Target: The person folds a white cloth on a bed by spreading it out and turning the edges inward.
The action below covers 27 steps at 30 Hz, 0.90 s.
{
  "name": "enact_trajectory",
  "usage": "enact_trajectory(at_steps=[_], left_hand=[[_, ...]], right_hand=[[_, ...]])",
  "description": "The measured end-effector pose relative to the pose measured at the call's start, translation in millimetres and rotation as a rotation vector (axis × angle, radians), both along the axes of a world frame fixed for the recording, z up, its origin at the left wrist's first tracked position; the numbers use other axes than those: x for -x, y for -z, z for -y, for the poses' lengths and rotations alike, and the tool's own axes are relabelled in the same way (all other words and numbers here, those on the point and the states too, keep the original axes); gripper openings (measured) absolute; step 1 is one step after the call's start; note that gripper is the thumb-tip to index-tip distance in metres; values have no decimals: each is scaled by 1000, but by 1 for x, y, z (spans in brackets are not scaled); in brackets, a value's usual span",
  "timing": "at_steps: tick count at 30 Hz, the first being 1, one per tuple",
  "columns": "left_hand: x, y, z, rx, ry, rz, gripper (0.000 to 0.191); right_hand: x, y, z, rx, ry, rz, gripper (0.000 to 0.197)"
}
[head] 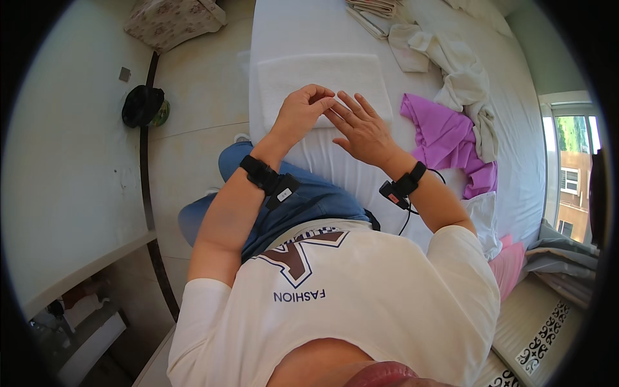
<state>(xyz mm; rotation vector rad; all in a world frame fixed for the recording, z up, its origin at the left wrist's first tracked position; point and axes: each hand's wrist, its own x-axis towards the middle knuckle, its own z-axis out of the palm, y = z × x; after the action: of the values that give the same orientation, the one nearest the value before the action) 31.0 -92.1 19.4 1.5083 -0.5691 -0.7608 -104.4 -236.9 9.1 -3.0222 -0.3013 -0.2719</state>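
Note:
My left hand (302, 110) hovers over a white folded towel (324, 70), its thumb and fingertips drawn together. Those tips meet or nearly meet the fingers of my right hand (360, 126); whether something small is pinched there is too fine to make out. My right hand is spread, palm down, with its fingers apart and nothing visible in it. Under both hands, the towel lies flat on a bed with a white sheet (309, 29). Each wrist wears a black strap with a small device, the left device (284, 191) and the right device (394, 194).
Right of the towel lies a crumpled purple cloth (437, 130) beside rumpled cream fabric (459, 67). Folded cloths (372, 12) are stacked at the far end. A black cable (404, 222) hangs from the right wrist. A black bag (141, 106) sits by the left wall; a window (570, 169) is right.

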Motion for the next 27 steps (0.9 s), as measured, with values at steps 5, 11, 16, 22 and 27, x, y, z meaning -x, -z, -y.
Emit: enact_trajectory(at_steps=[5,11,16,22,27], left_hand=[[-7,5,-5,-29,-42,-111,13],[-17,8,-15,-117,-17,-216,12],[-23,15,-23,-271,156,-228,16],[-12,19,-28,-425,296,-242,23],[-3,27,-25,-482,349,-236,27]], right_hand=[[-1,0,-4,4,-9,-3,76],[0,2,-1,20,-76,-55,77],[5,7,3,63,-163,-73,78],[17,20,5,24,-259,-75,81],[28,30,6,49,-244,-27,81]])
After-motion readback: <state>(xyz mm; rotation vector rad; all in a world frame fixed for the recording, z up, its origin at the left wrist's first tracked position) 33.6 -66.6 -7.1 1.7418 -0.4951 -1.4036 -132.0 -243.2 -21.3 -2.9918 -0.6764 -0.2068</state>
